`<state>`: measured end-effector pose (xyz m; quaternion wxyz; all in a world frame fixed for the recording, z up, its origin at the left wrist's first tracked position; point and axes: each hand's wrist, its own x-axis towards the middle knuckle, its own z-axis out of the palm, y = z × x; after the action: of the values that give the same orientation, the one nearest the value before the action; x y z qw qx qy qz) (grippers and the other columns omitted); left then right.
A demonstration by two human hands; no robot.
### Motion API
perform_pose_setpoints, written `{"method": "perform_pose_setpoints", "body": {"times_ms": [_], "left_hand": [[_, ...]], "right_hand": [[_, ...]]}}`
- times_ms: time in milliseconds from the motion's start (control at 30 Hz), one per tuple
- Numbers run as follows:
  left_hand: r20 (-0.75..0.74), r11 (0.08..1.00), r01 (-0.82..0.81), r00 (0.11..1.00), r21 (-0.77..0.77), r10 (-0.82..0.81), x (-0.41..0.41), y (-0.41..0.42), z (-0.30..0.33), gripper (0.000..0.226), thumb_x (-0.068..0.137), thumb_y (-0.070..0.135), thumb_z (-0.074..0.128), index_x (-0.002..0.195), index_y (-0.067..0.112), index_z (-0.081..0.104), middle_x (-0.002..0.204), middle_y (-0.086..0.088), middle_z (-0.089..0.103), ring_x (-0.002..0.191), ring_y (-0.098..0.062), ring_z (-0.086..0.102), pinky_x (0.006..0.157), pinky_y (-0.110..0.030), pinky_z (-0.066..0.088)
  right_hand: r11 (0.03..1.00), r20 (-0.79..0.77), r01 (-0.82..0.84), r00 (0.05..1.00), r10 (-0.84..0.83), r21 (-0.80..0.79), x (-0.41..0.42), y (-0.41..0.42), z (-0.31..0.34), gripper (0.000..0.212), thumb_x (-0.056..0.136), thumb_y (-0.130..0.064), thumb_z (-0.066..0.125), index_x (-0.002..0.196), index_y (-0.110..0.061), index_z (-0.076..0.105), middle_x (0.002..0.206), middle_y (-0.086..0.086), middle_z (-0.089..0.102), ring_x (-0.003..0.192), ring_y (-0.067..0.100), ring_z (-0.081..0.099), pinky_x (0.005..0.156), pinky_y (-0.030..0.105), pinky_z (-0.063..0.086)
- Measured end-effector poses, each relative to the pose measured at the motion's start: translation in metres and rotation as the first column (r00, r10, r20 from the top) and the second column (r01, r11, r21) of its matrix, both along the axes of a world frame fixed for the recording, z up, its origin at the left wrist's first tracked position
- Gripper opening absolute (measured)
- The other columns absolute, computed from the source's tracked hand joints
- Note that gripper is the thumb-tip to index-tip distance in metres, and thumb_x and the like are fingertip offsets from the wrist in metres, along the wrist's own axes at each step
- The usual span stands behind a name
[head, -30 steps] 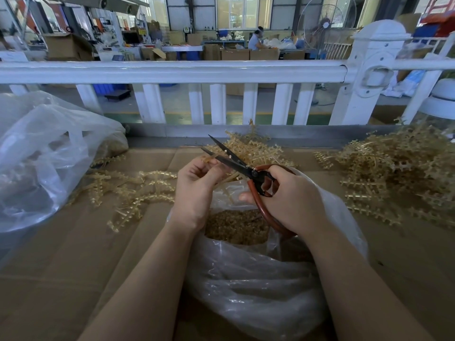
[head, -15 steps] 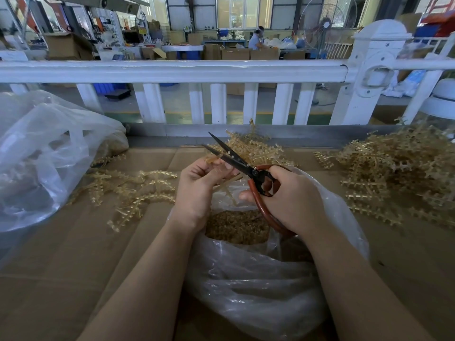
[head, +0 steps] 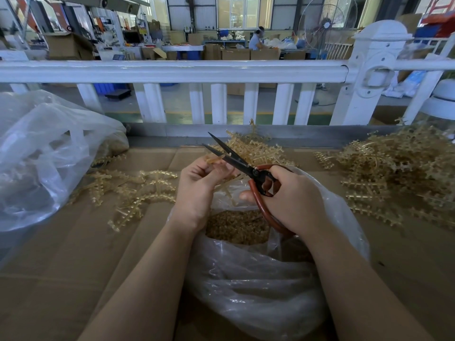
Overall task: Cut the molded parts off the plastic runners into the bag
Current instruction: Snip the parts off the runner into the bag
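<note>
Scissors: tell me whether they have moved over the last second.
No. The scissors, blades open, keep their place against the white rail: tips below it, handles in the right hand over the bag.

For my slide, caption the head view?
Left hand holds a runner between open scissors gripped by the right hand over the bag.

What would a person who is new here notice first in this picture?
Probably the scissors in the middle, blades open, gripped by the right hand, while the left hand holds a plastic runner between the blades. Just below the hands lies an open clear bag holding small cut parts. A big pile of runners lies at the right.
</note>
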<state>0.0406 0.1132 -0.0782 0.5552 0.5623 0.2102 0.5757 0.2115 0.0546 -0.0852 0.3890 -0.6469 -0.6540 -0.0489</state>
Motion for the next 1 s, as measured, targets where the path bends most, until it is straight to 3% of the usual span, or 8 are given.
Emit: {"method": "perform_pose_setpoints", "body": {"times_ms": [267,433,567,733,867,1000], "left_hand": [[-0.032,0.999,-0.038,0.999,0.004,0.038,0.0004,0.0037,-0.0052,0.015,0.088,-0.006,0.064,0.086,0.007,0.072,0.085,-0.010,0.074,0.082,-0.020,0.068,0.078,-0.028,0.054],[-0.057,0.998,-0.058,0.997,0.021,0.059,0.0030,0.0042,-0.0075,0.012,0.083,-0.001,0.067,0.093,-0.007,0.068,0.091,-0.019,0.073,0.087,-0.029,0.067,0.086,-0.037,0.055],[-0.049,0.999,-0.040,0.998,0.017,0.041,0.0032,0.0049,-0.0081,0.017,0.080,0.003,0.068,0.093,-0.008,0.068,0.091,-0.020,0.073,0.086,-0.029,0.067,0.085,-0.036,0.055],[-0.046,0.999,-0.039,0.998,0.006,0.040,0.0038,0.0051,-0.0074,0.007,0.079,0.004,0.069,0.085,0.004,0.073,0.090,-0.021,0.071,0.085,-0.029,0.066,0.083,-0.036,0.054],[-0.048,0.999,-0.037,0.998,0.007,0.038,0.0035,0.0048,-0.0068,0.014,0.080,0.005,0.069,0.090,-0.004,0.070,0.091,-0.023,0.071,0.085,-0.030,0.067,0.083,-0.036,0.055],[-0.030,1.000,-0.026,0.999,-0.002,0.026,0.0040,0.0025,-0.0049,0.014,0.082,0.003,0.070,0.079,0.015,0.075,0.081,-0.008,0.074,0.078,-0.019,0.069,0.077,-0.029,0.055]], "right_hand": [[0.999,0.024,0.006,1.000,-0.007,0.035,0.0008,0.0004,-0.0004,0.067,0.070,-0.092,0.047,0.092,-0.030,0.063,0.074,-0.019,0.059,0.068,-0.002,0.053,0.058,0.006,0.031],[0.997,0.030,0.005,1.000,-0.008,0.078,0.0004,0.0005,0.0010,0.077,0.068,-0.098,0.035,0.092,-0.031,0.062,0.079,-0.020,0.058,0.074,0.001,0.054,0.061,0.008,0.034],[0.996,0.031,0.029,0.999,-0.032,0.087,0.0003,0.0002,-0.0003,0.074,0.069,-0.098,0.034,0.089,-0.033,0.061,0.075,-0.021,0.056,0.070,0.001,0.052,0.059,0.007,0.031],[0.994,0.021,0.018,1.000,-0.020,0.108,0.0006,0.0002,-0.0004,0.073,0.071,-0.097,0.037,0.087,-0.031,0.063,0.073,-0.022,0.055,0.068,0.002,0.052,0.059,0.007,0.032],[0.996,0.020,-0.009,1.000,0.007,0.092,0.0011,-0.0001,-0.0010,0.082,0.069,-0.098,0.034,0.094,-0.028,0.068,0.080,-0.019,0.063,0.072,0.004,0.057,0.062,0.009,0.038],[0.996,0.028,0.012,1.000,-0.014,0.085,0.0012,-0.0007,0.0004,0.078,0.070,-0.097,0.037,0.093,-0.030,0.068,0.077,-0.021,0.061,0.070,0.001,0.055,0.062,0.004,0.033]]}}
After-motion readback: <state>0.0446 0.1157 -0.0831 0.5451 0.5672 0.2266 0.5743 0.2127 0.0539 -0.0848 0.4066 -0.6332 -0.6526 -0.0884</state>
